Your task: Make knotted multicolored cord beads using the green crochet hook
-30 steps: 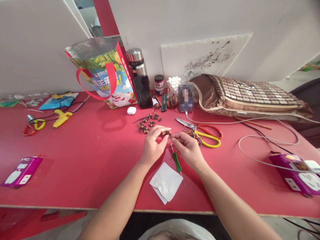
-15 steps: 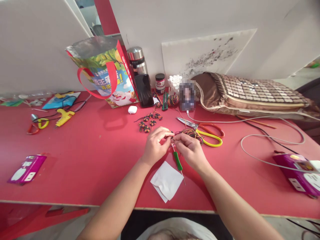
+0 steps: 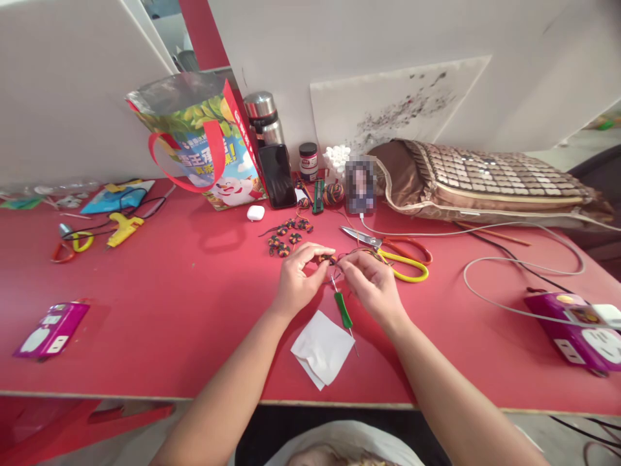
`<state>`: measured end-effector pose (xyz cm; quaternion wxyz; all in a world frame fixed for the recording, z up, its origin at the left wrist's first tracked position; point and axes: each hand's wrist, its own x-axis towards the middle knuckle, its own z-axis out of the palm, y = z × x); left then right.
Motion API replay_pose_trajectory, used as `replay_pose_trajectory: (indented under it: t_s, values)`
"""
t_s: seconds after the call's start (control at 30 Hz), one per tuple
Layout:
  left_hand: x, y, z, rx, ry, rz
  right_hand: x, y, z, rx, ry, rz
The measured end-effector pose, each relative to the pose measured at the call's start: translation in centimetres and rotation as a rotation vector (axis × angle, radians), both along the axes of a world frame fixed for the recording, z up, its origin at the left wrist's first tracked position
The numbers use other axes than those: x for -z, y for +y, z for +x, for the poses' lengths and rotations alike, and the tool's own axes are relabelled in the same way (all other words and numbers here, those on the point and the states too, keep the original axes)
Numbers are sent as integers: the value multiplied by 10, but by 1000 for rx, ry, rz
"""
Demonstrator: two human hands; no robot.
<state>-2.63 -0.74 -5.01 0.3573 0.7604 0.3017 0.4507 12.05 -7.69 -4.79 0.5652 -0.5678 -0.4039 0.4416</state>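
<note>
Between thumb and fingers, my left hand (image 3: 301, 275) pinches a small dark knotted cord piece (image 3: 326, 259) with orange flecks. My right hand (image 3: 371, 283) is closed at the piece's right side, pinching thin cord that runs from it. A bundle of multicoloured cord (image 3: 374, 254) lies partly hidden behind my right hand. Below the fingers rests a green-handled crochet hook (image 3: 343, 310), its lower end over a folded white tissue (image 3: 323, 351). Several finished knotted cord pieces (image 3: 284, 239) lie beyond my left hand. Scissors (image 3: 405, 257) with red and yellow handles lie right of the bundle.
A printed bag (image 3: 208, 152), a steel flask (image 3: 264, 120) and a dark phone (image 3: 277, 176) stand at the back. A brown sequined bag (image 3: 485, 181) and a white cable (image 3: 466, 275) occupy the right. A yellow glue gun (image 3: 123, 228) lies left on the red table (image 3: 160, 323).
My hands have moved slightly apart, and more of the knotted cord piece shows between them. The view has shifted a little.
</note>
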Motion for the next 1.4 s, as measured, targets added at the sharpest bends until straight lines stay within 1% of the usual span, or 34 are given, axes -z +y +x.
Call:
replay_pose_trajectory:
  t_s: [0.07,0.1,0.27,0.43,0.6,0.7,0.77,0.87,0.93,1.03,1.13,1.2,1.3,1.4]
  values:
    - [0,-1,0,-8,-4,-46,1,2,0,70,32,-6]
    - [0,-1,0,-9,-2,-69,2,3,-1,73,51,-15]
    - [0,-6,1,29,-20,-166,4,7,-2,-17,108,-44]
    - [-1,-5,0,48,-99,-340,-1,8,-2,-42,181,-78]
    - [-5,-6,1,69,-202,-507,-2,8,-1,-42,337,-125]
    - [-7,-6,2,52,-257,-552,-3,8,-2,-41,397,-141]
    - [-7,-6,1,54,-267,-556,-3,9,-2,-43,401,-147]
    - [-4,-3,0,55,-224,-509,-5,9,-2,-23,360,-134]
    - [-2,-2,0,23,-164,-437,-6,9,-1,-3,327,-118]
    - [1,1,-2,-43,-59,-246,-5,8,1,-24,269,-127]
    - [3,3,-4,-73,27,-24,-1,7,1,-113,219,-149]
    - [3,4,-5,-77,72,78,2,5,0,-169,202,-146]
    - [4,5,-6,-73,111,142,5,4,-2,-194,186,-122]
    - [5,5,-5,-63,124,144,6,4,-3,-186,176,-112]
